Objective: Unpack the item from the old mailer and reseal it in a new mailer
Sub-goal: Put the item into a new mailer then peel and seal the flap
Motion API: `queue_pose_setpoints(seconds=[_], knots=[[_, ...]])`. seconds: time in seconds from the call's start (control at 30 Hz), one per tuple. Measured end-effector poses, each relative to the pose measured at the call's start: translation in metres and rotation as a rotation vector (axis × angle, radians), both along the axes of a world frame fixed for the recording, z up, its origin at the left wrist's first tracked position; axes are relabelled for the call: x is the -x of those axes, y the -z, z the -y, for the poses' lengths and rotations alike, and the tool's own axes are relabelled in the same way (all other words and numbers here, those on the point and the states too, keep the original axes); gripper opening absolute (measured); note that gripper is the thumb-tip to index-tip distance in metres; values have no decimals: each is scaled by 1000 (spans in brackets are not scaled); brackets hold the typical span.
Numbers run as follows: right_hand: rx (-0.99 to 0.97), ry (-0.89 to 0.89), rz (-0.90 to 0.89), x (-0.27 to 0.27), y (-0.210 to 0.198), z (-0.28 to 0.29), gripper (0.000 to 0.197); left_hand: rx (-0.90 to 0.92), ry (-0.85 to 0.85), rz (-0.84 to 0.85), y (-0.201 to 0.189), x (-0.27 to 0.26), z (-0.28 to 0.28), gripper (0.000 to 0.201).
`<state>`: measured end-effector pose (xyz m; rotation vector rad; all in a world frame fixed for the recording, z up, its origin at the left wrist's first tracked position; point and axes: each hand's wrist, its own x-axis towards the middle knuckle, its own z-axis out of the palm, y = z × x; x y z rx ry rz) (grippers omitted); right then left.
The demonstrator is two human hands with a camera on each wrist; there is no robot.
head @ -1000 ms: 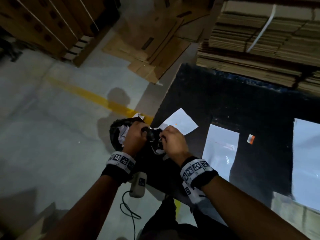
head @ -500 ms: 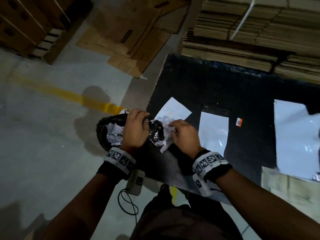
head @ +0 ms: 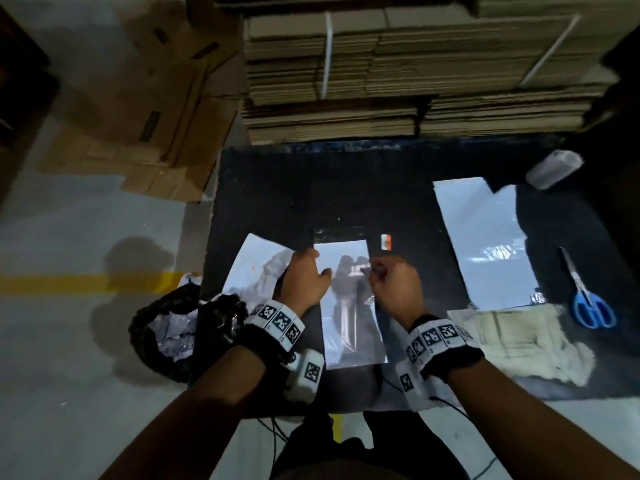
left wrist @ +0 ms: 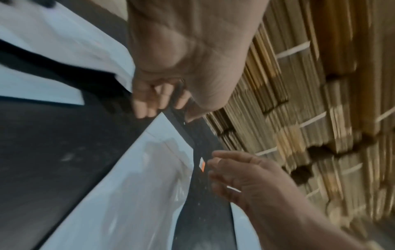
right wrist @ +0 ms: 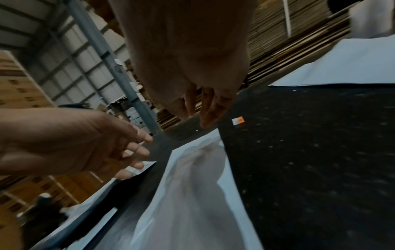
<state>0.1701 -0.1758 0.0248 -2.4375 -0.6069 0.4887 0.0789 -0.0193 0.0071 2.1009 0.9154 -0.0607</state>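
A black mat (head: 277, 188) covers the floor. On it lie three white mailers: one at the left edge (head: 249, 268), one in the middle (head: 346, 334), one toward the right (head: 481, 237), blue scissors (head: 588, 299) beside it.

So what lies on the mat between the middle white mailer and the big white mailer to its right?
Head view: between the middle mailer and the big mailer lies bare black mat, apart from a small orange-and-white tag near the middle mailer's far corner.

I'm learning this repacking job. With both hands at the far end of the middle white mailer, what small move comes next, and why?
Probably pinch the dark flap with the left hand and right hand, then fold it over the middle mailer: a dark shape shows inside, and the flap looks unfolded.
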Motion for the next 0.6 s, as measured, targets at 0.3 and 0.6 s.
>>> queue_pose_setpoints(seconds=[0.3,0.6], knots=[[60,-65,-108,-56,15,-18,19,-166,-100,-96,16,-72,-23,41],[204,-352,-33,-92,43,-38,38,-134,-234,-60,32,-95,-40,38]])
